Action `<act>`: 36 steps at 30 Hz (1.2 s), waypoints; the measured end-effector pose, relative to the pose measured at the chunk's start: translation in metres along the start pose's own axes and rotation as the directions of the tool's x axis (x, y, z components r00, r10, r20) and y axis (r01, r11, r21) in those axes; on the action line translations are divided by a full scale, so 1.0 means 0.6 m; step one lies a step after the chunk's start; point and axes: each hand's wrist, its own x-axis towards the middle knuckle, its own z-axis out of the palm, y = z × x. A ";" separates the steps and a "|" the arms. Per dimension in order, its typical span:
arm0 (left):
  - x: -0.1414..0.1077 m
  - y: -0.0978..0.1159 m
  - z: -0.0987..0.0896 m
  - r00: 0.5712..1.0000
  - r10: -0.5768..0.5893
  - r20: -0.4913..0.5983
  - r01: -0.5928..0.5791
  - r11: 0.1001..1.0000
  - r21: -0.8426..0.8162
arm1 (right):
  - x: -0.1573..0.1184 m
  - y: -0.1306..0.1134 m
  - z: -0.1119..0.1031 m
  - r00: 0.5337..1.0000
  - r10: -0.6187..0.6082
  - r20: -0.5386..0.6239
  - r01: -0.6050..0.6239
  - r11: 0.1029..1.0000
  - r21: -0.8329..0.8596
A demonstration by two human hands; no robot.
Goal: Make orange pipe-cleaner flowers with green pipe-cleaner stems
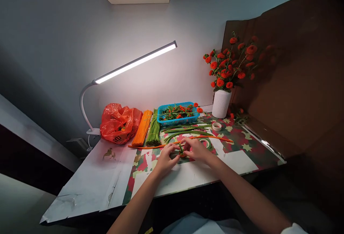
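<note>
The table stands against a grey wall, its top [102, 169] covered partly in white and partly in a red, green and cream pattern. A brown panel [295, 65] rises at the right side. A lamp [137, 63] on a curved neck is lit and extends above the rear of the table. A red plastic bag [118, 123] sits beside the lamp's base. At the right rear, a white ribbed vase [221, 104] stands upright and bears red-orange flowers [224, 65] on green stems. A blue basket [177, 120] lies between bag and vase, containing further red flowers and greenery. Between bag and basket lie, side by side, a bundle of orange stems [142, 128] and a bundle of green stems [153, 130]. Loose green stems [188, 130] lie in front of the basket, and a roll of tape [216, 126] rests near their right end. A long orange stem [217, 139] crosses the table behind the hands.

The left hand [167, 158] and right hand [197, 149] are close together near the front edge, fingers bent around a small green and orange piece [181, 152]. The piece is between their fingertips; its detail is too small to determine.
</note>
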 end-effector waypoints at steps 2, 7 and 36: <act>-0.003 0.002 0.001 1.000 0.020 0.011 -0.020 1.000 0.011 | -0.001 0.003 0.002 1.000 -0.004 -0.011 0.003 1.000 -0.019; -0.002 0.002 0.001 0.999 0.036 0.030 -0.037 0.998 0.042 | 0.000 0.004 0.014 0.998 0.022 -0.061 -0.024 0.999 -0.037; 0.007 0.008 0.017 0.997 0.005 -0.075 0.005 0.991 0.135 | 0.017 0.008 -0.005 0.993 0.084 0.080 -0.070 0.985 -0.156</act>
